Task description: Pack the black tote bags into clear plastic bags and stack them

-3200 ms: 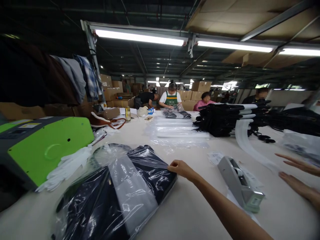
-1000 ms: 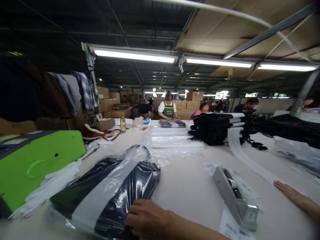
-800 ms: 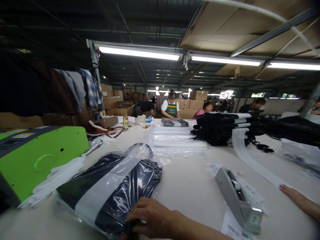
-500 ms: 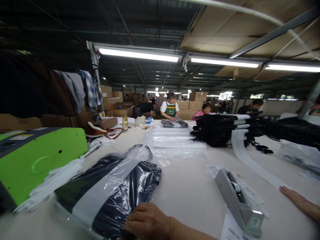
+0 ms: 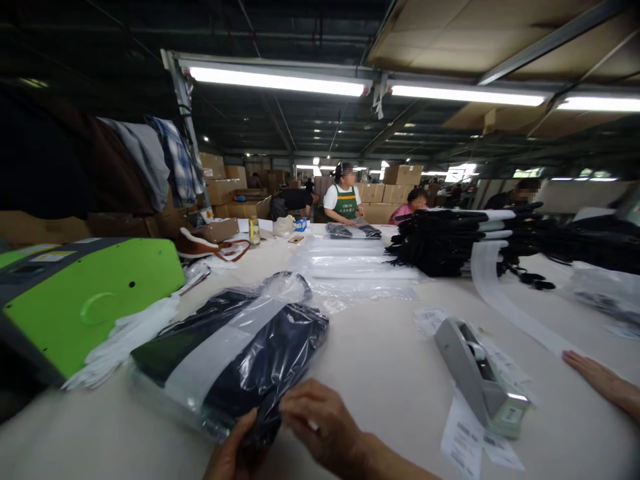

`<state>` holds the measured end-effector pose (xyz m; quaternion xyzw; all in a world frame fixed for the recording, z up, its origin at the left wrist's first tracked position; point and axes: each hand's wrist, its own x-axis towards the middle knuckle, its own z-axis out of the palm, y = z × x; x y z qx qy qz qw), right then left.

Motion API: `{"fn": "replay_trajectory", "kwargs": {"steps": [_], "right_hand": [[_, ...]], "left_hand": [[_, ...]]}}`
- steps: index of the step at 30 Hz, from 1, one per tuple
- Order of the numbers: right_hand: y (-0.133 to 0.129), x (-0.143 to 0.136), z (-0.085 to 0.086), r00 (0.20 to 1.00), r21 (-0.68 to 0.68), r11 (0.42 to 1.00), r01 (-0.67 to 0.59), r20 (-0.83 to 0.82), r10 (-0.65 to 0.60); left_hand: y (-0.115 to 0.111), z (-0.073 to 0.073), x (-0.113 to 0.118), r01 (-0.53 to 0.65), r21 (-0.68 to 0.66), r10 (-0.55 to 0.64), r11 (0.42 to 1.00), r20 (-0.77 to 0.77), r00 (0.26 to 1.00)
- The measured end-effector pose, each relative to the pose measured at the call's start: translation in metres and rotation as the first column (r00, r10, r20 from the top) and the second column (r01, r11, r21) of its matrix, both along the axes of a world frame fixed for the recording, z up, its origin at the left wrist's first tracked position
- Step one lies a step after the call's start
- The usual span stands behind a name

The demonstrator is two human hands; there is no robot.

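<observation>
A clear plastic bag (image 5: 250, 360) holding a folded dark item with a white band lies on the table before me. My left hand (image 5: 234, 448) grips the near edge of this bag, thumb on top and the other fingers hidden beneath. Close beside it, my right hand (image 5: 320, 423) has its fingers curled and pinched together at the bag's near right corner. What exactly the right fingertips hold, if anything, is hard to see. To the right of my hands stands a grey tape dispenser (image 5: 480, 377).
A green machine (image 5: 95, 300) and white gloves (image 5: 125, 340) are at left. Printed labels (image 5: 463, 433) lie by the dispenser. Farther back are clear bags (image 5: 345, 263) and a black stack (image 5: 445, 243). Another person's hand (image 5: 595, 377) rests on a white strip (image 5: 520, 317); a co-worker (image 5: 343, 197) stands opposite.
My left hand has come into view at the bag's near edge. My right hand has shifted slightly right and changed its grip. The view has tilted a little downward.
</observation>
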<state>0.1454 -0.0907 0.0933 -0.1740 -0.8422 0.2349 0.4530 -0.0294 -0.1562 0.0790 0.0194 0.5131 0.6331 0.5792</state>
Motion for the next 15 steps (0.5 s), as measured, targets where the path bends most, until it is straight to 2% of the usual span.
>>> {"fn": "replay_trajectory", "kwargs": {"steps": [1,2,3,4,6,7,8,10,11,13,15], "right_hand": [[-0.004,0.007,0.003,0.994,-0.232,0.968,0.1,-0.022,-0.108],[-0.006,0.014,0.004,0.983,-0.47,0.868,0.162,-0.002,-0.185],[-0.008,0.02,0.003,0.98,-0.674,0.719,0.167,0.032,-0.197],[-0.009,0.024,0.001,0.988,-0.827,0.549,0.12,0.043,-0.151],[-0.01,0.024,-0.005,0.999,-0.972,0.231,-0.039,-0.044,-0.015],[-0.009,0.02,-0.007,0.994,-0.988,0.115,-0.106,-0.104,0.019],[-0.009,0.014,-0.008,0.988,-0.988,0.034,-0.151,-0.15,0.028],[-0.007,-0.001,-0.007,0.983,-0.981,-0.068,-0.182,-0.184,0.027],[-0.006,-0.009,-0.006,0.984,-0.98,-0.09,-0.176,-0.179,0.024],[-0.002,-0.023,-0.001,0.989,-0.986,-0.078,-0.145,-0.147,0.02],[0.002,-0.032,0.003,0.994,-0.994,-0.022,-0.106,-0.107,0.017]], "left_hand": [[0.001,0.001,-0.001,-0.025,0.005,0.025,1.0,0.026,0.999],[0.002,0.002,-0.001,-0.05,0.01,0.049,0.999,0.052,0.997],[0.002,0.004,-0.001,-0.073,0.014,0.072,0.997,0.075,0.995],[0.002,0.006,-0.001,-0.092,0.015,0.09,0.996,0.092,0.992],[0.001,0.008,0.001,-0.116,0.008,0.114,0.993,0.096,0.989],[0.0,0.008,0.002,-0.123,0.006,0.122,0.992,0.09,0.988],[-0.001,0.008,0.003,-0.127,0.011,0.125,0.992,0.084,0.989],[-0.003,0.004,0.004,-0.083,0.042,0.08,0.996,0.073,0.994],[-0.004,0.002,0.005,-0.039,0.07,0.035,0.997,0.067,0.997],[-0.006,-0.003,0.005,0.043,0.127,-0.048,0.991,0.038,0.998],[-0.008,-0.006,0.005,0.063,0.151,-0.061,0.986,-0.016,0.998]]}}
